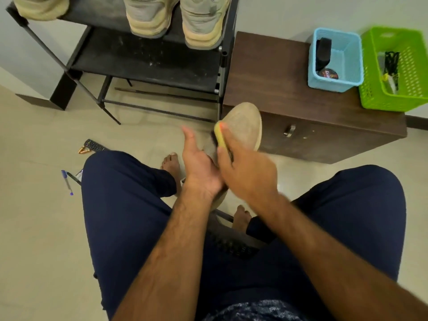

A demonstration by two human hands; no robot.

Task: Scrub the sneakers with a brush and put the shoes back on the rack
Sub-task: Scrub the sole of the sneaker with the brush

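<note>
Beige and dusty-looking, the sneaker (pixel 243 126) sits between your two hands, above your knees. Its toe points away from you and what looks like its pale sole is turned up, so the flat underside is open to the bristles. That surface reads matte and grainy; the heel end is hidden under your palms. Your left hand (pixel 199 167) cradles the sneaker from its left side with the thumb stuck up clear of the sole. Its fingers pass behind the sneaker out of sight, so I judge a wrapping grip rather than see one, there to steady it against the push. Your right hand (pixel 245 167) is curled over the yellow back of the brush (pixel 220 135), with the dark bristles set on the sole just past your left thumb; blur softens the detail. Scrubbing looks like the step in hand. Beyond your left hand stands the black rack (pixel 148 63), a similar pair (pixel 150 17) on its upper shelf. Beyond your right hand a brown cabinet (pixel 278 72) carries a blue basket (pixel 347 63) and a green basket (pixel 370 93).
</note>
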